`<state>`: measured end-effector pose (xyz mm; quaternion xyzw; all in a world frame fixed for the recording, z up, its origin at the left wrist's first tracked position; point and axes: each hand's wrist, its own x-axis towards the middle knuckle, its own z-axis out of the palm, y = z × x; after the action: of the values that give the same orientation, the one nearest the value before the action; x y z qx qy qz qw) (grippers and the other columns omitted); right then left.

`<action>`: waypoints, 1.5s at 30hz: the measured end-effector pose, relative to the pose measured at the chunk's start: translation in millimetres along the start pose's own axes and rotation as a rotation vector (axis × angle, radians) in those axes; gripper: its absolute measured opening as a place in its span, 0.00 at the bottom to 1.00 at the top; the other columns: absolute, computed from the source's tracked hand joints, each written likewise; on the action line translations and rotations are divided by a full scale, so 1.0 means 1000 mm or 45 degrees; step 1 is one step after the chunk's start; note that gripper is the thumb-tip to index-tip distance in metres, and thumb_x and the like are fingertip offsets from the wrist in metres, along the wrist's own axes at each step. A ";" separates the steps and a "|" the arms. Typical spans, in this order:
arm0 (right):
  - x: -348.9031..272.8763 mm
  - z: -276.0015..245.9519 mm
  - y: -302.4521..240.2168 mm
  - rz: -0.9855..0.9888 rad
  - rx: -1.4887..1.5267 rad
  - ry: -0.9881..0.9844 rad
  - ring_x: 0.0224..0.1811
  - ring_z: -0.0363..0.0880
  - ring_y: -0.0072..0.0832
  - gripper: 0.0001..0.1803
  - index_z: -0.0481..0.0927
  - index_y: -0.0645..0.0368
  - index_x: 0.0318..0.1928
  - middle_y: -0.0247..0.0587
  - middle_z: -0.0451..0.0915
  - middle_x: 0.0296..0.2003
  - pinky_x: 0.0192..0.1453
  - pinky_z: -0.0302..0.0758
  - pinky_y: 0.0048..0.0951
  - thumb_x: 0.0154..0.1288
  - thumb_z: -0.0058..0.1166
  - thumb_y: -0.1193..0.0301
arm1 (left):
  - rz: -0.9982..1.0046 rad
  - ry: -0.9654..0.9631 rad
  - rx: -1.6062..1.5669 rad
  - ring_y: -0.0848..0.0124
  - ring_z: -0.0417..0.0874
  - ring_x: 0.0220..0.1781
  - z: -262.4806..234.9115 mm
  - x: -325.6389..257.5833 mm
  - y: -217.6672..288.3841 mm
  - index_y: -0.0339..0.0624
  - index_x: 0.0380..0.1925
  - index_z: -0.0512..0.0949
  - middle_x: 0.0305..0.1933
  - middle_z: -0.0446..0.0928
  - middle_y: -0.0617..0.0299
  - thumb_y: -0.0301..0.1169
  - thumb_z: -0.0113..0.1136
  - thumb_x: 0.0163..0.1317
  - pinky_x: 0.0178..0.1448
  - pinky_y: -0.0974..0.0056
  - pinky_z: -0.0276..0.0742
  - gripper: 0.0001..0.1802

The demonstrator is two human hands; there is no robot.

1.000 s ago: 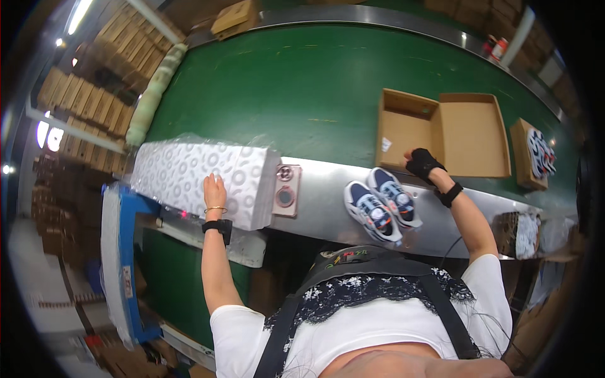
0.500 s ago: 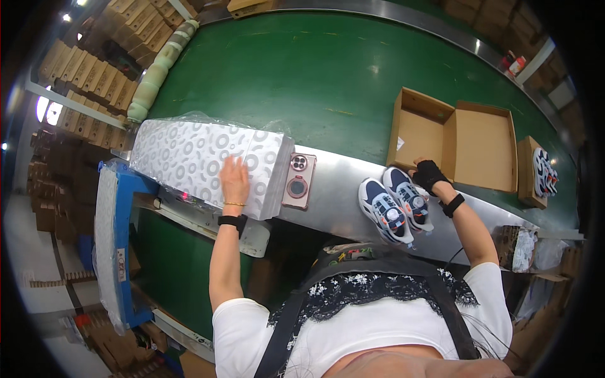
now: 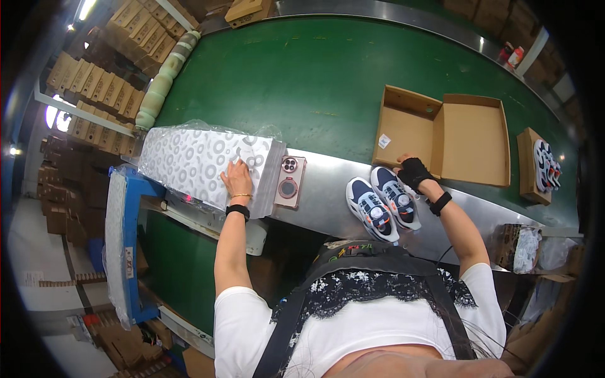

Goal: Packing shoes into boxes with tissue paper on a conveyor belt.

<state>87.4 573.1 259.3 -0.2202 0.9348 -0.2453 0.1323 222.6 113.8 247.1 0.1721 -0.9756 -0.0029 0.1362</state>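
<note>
My left hand (image 3: 237, 181) rests on a stack of white paper sheets (image 3: 189, 157) printed with grey rings, lying in clear plastic wrap. Its fingers are apart and slightly bent, and nothing shows in them. My right hand (image 3: 414, 173), in a black fingerless glove, has its fingers curled at the near wall of an open brown shoe box (image 3: 476, 142). A small white label lies inside the box. Just left of that hand, a pair of navy, white and grey sneakers (image 3: 381, 205) with round dials stands on the metal ledge.
A pink phone (image 3: 290, 183) lies between the paper and the sneakers. Another box with sneakers (image 3: 543, 167) on it stands at the right on the green belt (image 3: 302, 82). A blue frame (image 3: 129, 246) stands at the left; shelved boxes (image 3: 94, 85) rise behind.
My left hand's fingers have bent and spread a little on the top sheet. My right hand stays at the box's near wall. The whole view has shifted slightly.
</note>
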 end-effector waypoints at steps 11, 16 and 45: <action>-0.003 -0.004 -0.036 -0.250 0.460 0.131 0.35 0.76 0.36 0.24 0.72 0.64 0.42 0.51 0.74 0.36 0.42 0.71 0.31 0.44 0.59 0.65 | 0.264 0.315 -0.837 0.56 0.70 0.20 -0.094 -0.002 0.156 0.37 0.16 0.70 0.20 0.69 0.54 0.24 0.51 0.51 0.24 0.59 0.63 0.07; -0.026 -0.030 -0.122 -0.292 0.829 -0.515 0.41 0.75 0.32 0.40 0.60 0.61 0.55 0.46 0.74 0.38 0.44 0.71 0.29 0.42 0.61 0.57 | 0.444 0.181 -1.346 0.55 0.73 0.21 -0.102 0.007 0.242 0.35 0.21 0.75 0.19 0.71 0.51 0.23 0.52 0.47 0.24 0.60 0.67 0.03; -0.192 -0.213 0.291 1.261 0.355 1.462 0.40 0.72 0.35 0.37 0.71 0.69 0.45 0.47 0.75 0.39 0.43 0.68 0.29 0.41 0.59 0.49 | 0.027 -0.620 -0.501 0.46 0.49 0.64 0.049 0.095 0.282 0.46 0.61 0.48 0.63 0.46 0.39 0.65 0.48 0.44 0.57 0.35 0.45 0.50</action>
<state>77.2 977.3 316.0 0.4045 0.8068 -0.3488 -0.2526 29.2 345.6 240.1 0.1266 -0.9620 -0.2315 -0.0707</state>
